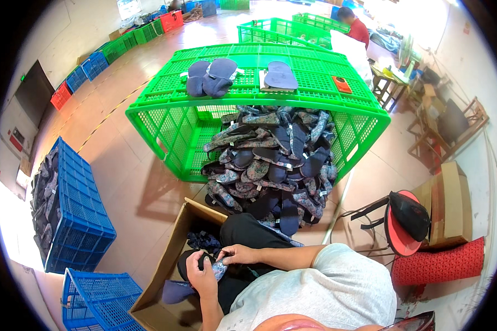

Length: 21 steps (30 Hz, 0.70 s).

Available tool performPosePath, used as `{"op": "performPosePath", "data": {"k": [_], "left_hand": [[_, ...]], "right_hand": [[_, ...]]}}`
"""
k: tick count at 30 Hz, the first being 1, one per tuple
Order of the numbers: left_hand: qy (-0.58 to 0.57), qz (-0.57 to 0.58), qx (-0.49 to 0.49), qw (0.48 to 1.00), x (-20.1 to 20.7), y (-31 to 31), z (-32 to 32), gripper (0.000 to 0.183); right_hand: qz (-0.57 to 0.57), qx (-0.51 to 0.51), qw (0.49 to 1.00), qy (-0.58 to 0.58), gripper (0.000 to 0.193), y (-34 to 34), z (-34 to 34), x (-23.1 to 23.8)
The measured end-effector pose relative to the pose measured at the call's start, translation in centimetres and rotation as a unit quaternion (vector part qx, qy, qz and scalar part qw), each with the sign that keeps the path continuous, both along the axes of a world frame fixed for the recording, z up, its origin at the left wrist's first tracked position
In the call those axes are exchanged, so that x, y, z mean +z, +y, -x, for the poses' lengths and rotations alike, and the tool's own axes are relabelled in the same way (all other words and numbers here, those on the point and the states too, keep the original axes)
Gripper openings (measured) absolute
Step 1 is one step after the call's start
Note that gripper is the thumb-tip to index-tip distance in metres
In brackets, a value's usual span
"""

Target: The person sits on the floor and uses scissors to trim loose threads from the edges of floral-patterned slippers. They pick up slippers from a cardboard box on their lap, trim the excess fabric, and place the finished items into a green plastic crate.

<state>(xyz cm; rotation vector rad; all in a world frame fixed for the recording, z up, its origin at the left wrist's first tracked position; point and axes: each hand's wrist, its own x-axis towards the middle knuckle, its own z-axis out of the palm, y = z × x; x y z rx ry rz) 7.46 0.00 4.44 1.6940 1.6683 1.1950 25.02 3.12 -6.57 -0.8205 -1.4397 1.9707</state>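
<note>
Over my lap, my left hand [202,272] and my right hand [238,255] pinch a slipper [219,268] with a pale blue floral upper. Both sets of fingers are closed at its edge, close together. Below my left hand a navy sole [176,292] juts over a cardboard box [163,267]; I cannot tell if it belongs to the same slipper. Dark patterned fabric [204,241] lies inside the box. In front of my knees, a heap of floral slippers with navy soles [270,160] spills from a green crate [149,105] lying on its side.
Atop the green crate lie navy slippers [218,77], a sole-shaped piece [281,75] and an orange device [342,84]. Blue crates [83,207] stand at left. A red stool [400,240] holding a black bag and a red roll [439,263] are at right. A person [358,27] sits farther back.
</note>
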Motion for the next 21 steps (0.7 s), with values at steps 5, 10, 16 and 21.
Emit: {"op": "performPosePath", "data": {"k": [5,10,16,21], "left_hand": [[-0.002,-0.018,-0.001,1.0,0.2,-0.1,-0.1,0.021],[0.087,-0.117,-0.056,0.988,1.8,-1.1,-1.0,0.017],[0.109,-0.145,-0.099,0.978,2.1,-4.0,0.7,0.012],[0.1,-0.074,0.009,0.992,-0.6,-7.8,2.4,0.005]], "right_hand": [[0.009,-0.004,1.0,0.021,0.028,0.0,0.0,-0.1],[0.018,-0.028,0.999,0.021,0.025,0.0,0.3,-0.1],[0.022,-0.013,0.999,0.028,0.028,0.0,0.0,0.3],[0.028,-0.031,0.999,0.024,0.027,-0.1,0.5,-0.5]]}}
